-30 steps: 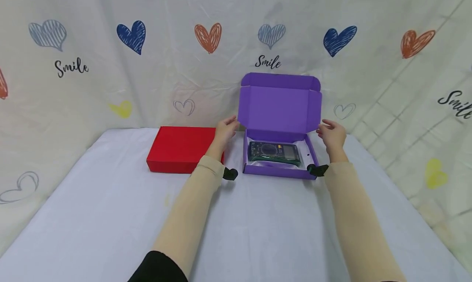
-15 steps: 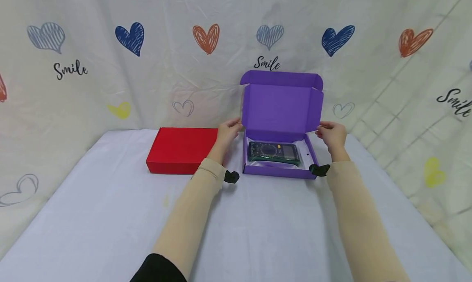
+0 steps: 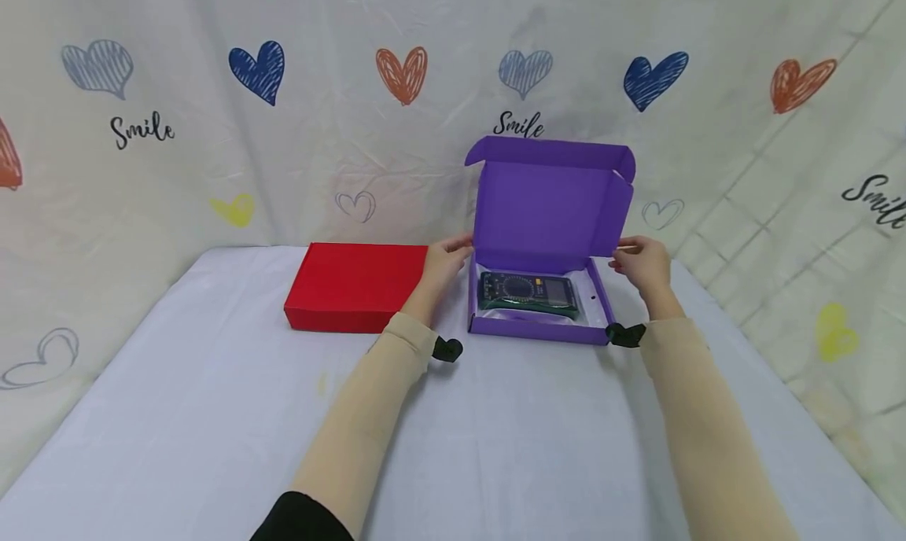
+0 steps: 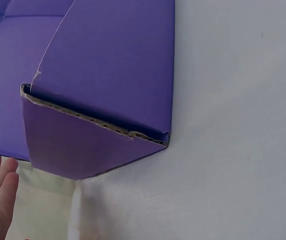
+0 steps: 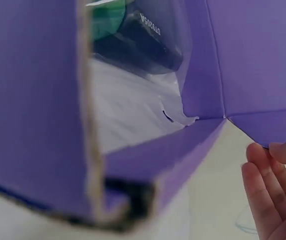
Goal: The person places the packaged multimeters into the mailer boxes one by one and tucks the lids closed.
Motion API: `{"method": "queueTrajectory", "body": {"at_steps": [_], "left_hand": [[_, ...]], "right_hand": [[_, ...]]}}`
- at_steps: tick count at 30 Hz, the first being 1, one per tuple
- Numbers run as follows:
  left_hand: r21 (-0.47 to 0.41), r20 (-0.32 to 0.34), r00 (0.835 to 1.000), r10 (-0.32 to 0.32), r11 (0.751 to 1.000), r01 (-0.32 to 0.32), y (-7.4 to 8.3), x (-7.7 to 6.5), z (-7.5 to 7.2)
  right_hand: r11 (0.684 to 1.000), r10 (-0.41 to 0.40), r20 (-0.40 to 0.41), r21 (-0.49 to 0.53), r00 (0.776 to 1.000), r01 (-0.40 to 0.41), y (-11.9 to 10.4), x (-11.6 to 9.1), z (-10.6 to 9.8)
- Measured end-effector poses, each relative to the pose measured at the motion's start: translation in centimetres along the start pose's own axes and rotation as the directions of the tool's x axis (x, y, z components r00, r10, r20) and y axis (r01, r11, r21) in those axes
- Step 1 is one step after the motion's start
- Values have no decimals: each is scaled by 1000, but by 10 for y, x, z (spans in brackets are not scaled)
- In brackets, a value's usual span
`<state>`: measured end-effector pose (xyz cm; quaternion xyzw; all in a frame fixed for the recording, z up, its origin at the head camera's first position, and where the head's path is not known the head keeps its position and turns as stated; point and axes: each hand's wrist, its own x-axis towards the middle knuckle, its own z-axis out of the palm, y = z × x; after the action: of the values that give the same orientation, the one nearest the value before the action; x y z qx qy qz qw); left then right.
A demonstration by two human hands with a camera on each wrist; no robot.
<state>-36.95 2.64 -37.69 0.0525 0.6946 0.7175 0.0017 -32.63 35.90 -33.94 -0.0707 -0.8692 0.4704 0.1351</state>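
Observation:
A purple cardboard box (image 3: 541,333) stands on the table with its lid (image 3: 548,207) raised. Inside, a dark multimeter (image 3: 527,291) in clear plastic lies on white lining. My left hand (image 3: 442,267) is at the lid's left edge, its fingers (image 4: 5,187) extended, fingertips right at the lid in the left wrist view. On the other side my right hand (image 3: 646,264) pinches the lid's right side flap (image 5: 270,127) between thumb and fingers. The thumb is over the flap's edge in the right wrist view.
A closed red box (image 3: 354,285) sits left of the purple one, partly behind my left hand. White cloth (image 3: 233,415) covers the table. A curtain (image 3: 297,156) with hearts and lettering hangs right behind both boxes.
Both hands have shifted slightly right, the left one coming in to the lid's edge. The lid's left flap has turned inward and the lid leans a little right. The multimeter has not moved.

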Motion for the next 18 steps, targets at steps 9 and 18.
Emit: {"method": "queueTrajectory", "body": {"at_steps": [9,18], "left_hand": [[60,4,1000,11,998,-11,-3,-2,4],[79,37,998,48,996,-51,0,-13,-4]], "right_hand": [[980,-60,79,-186,995,74,5,-1,-6],[960,-93,126,-253,988,123,11,-7,-4]]}}
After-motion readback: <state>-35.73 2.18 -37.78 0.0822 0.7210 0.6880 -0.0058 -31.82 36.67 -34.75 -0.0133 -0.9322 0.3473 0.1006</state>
